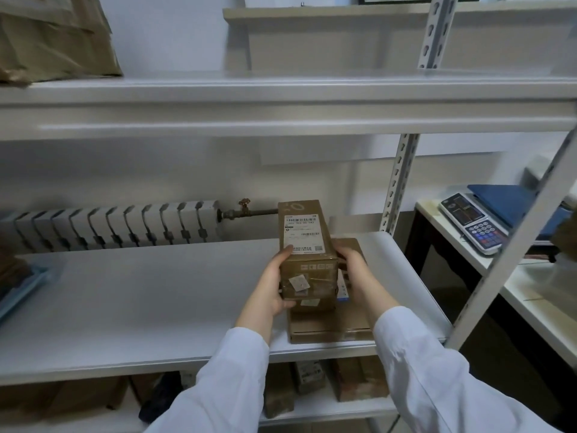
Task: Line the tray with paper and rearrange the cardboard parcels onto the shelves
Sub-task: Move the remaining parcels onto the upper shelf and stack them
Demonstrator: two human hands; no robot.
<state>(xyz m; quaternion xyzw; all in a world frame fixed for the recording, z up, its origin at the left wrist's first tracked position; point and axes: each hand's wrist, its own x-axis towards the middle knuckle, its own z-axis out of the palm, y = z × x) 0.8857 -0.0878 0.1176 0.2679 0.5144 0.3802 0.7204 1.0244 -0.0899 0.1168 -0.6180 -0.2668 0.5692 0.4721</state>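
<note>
A tall brown cardboard parcel [306,248] with a white shipping label is held over the right end of the middle shelf [140,301]. My left hand [274,285] grips its left side and bottom corner. My right hand [352,270] grips its right side. Under it lies a flat cardboard parcel [331,326] on the shelf. A blue tray [22,289] shows at the shelf's far left edge, partly cut off.
The upper shelf [281,104] carries a crumpled brown parcel [53,39] at left. Several parcels [356,382] sit on the lower shelf. A white upright post [396,189] stands right of the parcel. A weighing scale [487,220] rests on a side table. A radiator [112,226] lines the wall.
</note>
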